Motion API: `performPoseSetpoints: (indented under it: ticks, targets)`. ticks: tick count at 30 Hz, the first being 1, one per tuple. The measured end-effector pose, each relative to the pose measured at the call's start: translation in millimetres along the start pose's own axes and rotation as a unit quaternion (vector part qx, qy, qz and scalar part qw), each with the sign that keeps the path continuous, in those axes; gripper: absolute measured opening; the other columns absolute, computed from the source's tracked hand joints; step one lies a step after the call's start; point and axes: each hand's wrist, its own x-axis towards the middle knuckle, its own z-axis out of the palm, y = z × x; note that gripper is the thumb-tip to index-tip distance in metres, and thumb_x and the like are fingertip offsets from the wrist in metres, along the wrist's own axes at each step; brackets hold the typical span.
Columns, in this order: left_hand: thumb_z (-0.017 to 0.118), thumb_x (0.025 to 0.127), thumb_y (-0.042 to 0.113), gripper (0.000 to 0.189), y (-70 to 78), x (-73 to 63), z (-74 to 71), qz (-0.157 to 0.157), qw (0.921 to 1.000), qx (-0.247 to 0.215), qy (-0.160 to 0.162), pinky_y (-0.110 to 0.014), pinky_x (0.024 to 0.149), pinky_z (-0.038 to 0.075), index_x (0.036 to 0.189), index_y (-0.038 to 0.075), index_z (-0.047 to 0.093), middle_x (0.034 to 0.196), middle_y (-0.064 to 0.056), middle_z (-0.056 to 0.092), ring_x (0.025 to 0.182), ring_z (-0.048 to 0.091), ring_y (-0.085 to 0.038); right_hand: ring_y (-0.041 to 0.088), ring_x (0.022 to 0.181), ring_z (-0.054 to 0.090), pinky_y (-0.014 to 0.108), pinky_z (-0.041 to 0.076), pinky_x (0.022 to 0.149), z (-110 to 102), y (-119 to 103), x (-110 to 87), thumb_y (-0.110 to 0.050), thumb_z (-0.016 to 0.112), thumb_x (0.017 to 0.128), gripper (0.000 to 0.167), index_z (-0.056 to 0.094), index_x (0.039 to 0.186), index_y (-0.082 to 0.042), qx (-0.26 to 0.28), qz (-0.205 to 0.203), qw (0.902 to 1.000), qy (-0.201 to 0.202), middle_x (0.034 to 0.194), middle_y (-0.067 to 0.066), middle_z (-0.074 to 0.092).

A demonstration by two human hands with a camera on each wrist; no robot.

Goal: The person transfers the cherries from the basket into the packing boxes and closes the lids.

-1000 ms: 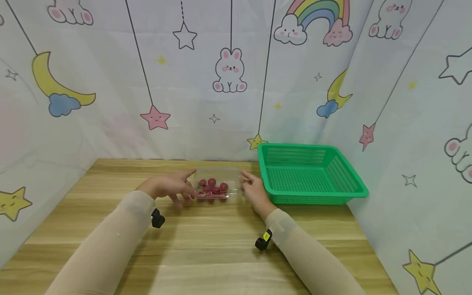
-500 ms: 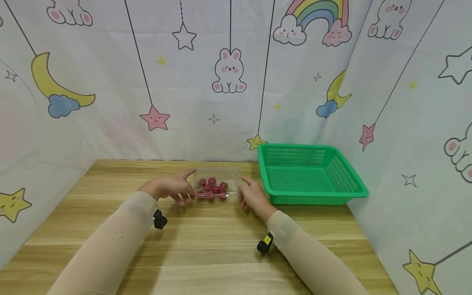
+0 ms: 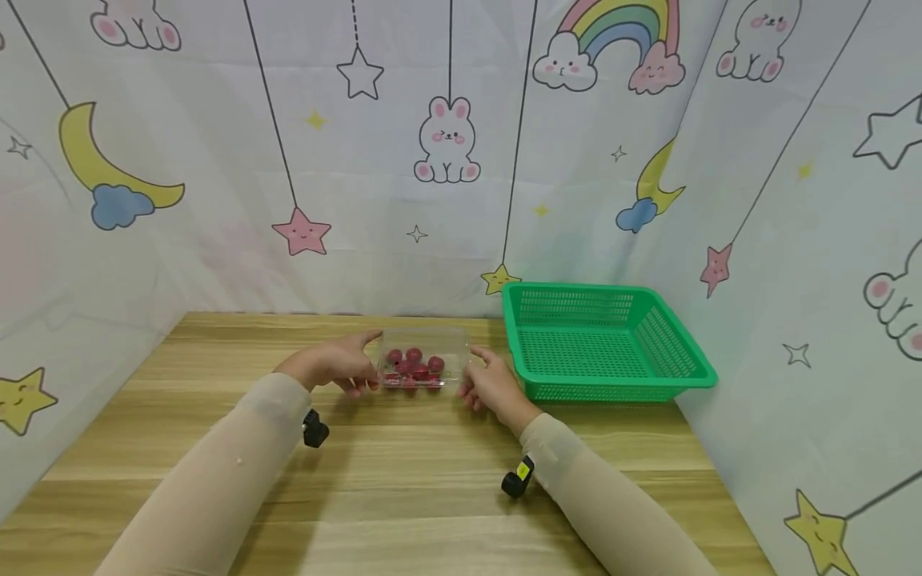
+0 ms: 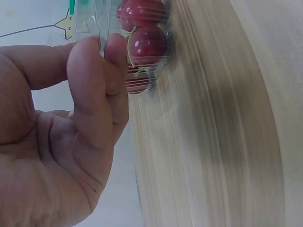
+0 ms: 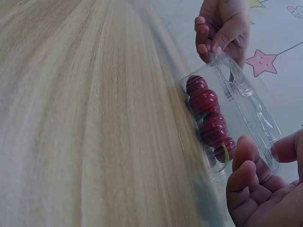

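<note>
A clear plastic box sits on the wooden table, in the middle of the head view. Several red cherries lie inside it, some with green stems. At the box's left end my left hand pinches the edge between thumb and fingers, as the left wrist view shows from close by. My right hand grips the opposite end, its thumb at the edge and its other fingers curled against the side. Part of the box's right end is hidden behind those fingers.
To the right of the box stands a green plastic basket with perforated walls, near my right hand. A white curtain with printed stars and rabbits hangs behind the wooden table and along its sides.
My right hand's fingers have curled in further against the box's end. The left fingers have drawn in slightly too. The box stays almost in place.
</note>
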Motion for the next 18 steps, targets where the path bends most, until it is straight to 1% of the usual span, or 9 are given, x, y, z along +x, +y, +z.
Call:
performPoseSetpoints:
  ticks: [7,18]
  targets:
    - [0.068,0.108,0.001,0.109,0.4,-1.6,0.8,-0.001,1.0,0.005,0.001,-0.029,0.062,0.062,0.184,0.017,-0.008,0.104,-0.022,0.078,0.069,0.063,-0.017,0.013,0.052,0.061,0.024,0.05,0.047,0.1,-3.7,-1.9,-0.006,0.053,0.101,0.079,0.035,0.178,-0.008,0.017,0.008,0.9998,-0.002,0.07,0.005,0.071]
    - [0.067,0.107,0.001,0.108,-1.3,-0.1,1.7,-0.002,0.9999,0.012,0.006,-0.029,0.061,0.062,0.184,0.018,-0.007,0.103,-0.02,0.078,0.068,0.062,-0.016,0.012,0.051,0.06,0.023,0.05,0.048,0.2,-2.7,-3.4,-0.008,0.053,0.105,0.077,0.034,0.179,-0.01,0.016,0.013,0.9998,-0.008,0.07,0.005,0.07]
